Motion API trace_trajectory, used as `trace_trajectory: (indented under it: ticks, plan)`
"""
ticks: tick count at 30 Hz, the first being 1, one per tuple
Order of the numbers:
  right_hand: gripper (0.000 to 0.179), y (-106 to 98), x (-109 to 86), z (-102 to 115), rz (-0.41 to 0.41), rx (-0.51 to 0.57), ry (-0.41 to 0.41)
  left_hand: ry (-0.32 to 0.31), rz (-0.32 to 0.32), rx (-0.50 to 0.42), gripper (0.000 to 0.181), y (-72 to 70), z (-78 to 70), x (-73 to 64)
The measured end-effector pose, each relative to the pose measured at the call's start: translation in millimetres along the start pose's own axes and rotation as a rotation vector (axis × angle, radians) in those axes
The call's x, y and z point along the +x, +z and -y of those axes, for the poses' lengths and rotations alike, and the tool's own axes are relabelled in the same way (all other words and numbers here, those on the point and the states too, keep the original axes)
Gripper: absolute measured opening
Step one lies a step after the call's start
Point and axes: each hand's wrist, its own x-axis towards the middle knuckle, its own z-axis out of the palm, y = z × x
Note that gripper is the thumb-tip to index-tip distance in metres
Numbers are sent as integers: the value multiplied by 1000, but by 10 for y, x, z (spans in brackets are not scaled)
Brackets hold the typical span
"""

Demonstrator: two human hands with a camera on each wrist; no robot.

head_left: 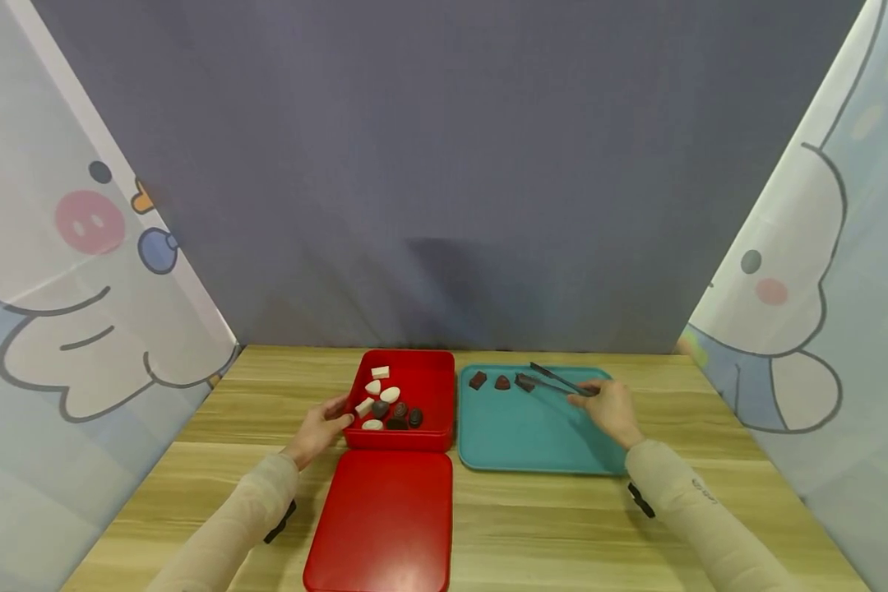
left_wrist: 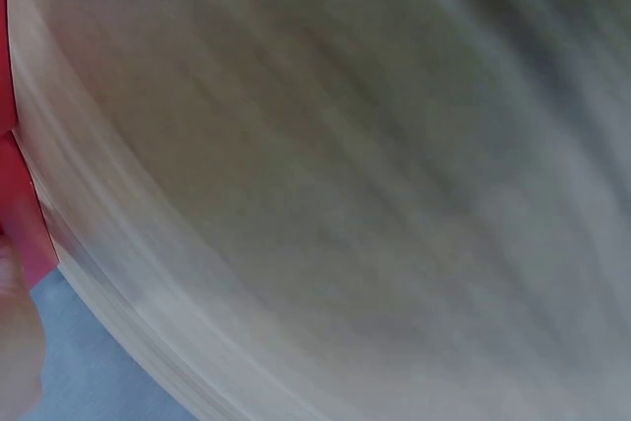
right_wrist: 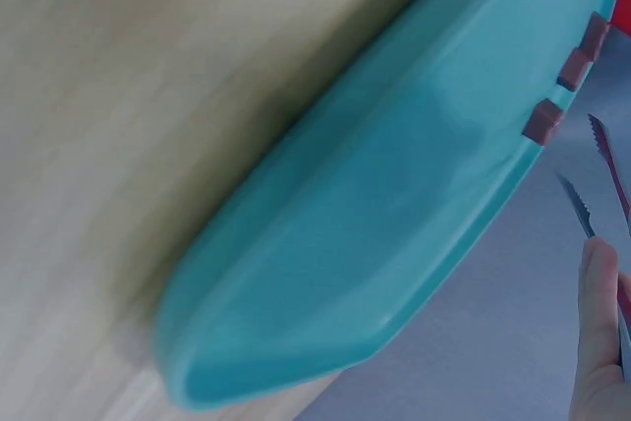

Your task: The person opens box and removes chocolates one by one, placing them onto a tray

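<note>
My right hand [head_left: 612, 411] holds a pair of dark tongs [head_left: 562, 382] above the turquoise tray [head_left: 540, 436]. The tongs' two serrated arms are spread, with nothing between their tips in the right wrist view. One tip overlaps a dark brown chocolate piece [head_left: 525, 384] in the head view. Two more brown pieces [head_left: 477, 380] lie left of it along the tray's far side. My left hand [head_left: 316, 432] rests against the left wall of a red box [head_left: 437, 395], thumb near its front corner. Inside are several white chocolates [head_left: 390, 395] and dark chocolates [head_left: 415, 418], mostly toward the left and front.
In front of the box a flat red lid [head_left: 385, 518] lies on the wooden table [head_left: 533, 526]. The turquoise tray stands close beside the box's right wall. A grey curtain [head_left: 451, 164] hangs behind the table, with printed cloth [head_left: 792, 345] at both sides.
</note>
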Motion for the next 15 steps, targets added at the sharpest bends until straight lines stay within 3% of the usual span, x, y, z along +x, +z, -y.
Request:
trace_trajectory:
  ticks: [4, 15]
  plan:
    - [38, -3, -2, 86, 27, 25, 15, -11, -2, 2, 53, 3, 25, -1]
    - [43, 79, 3, 498, 79, 135, -51, -24, -8, -13, 53, 16, -16, -15]
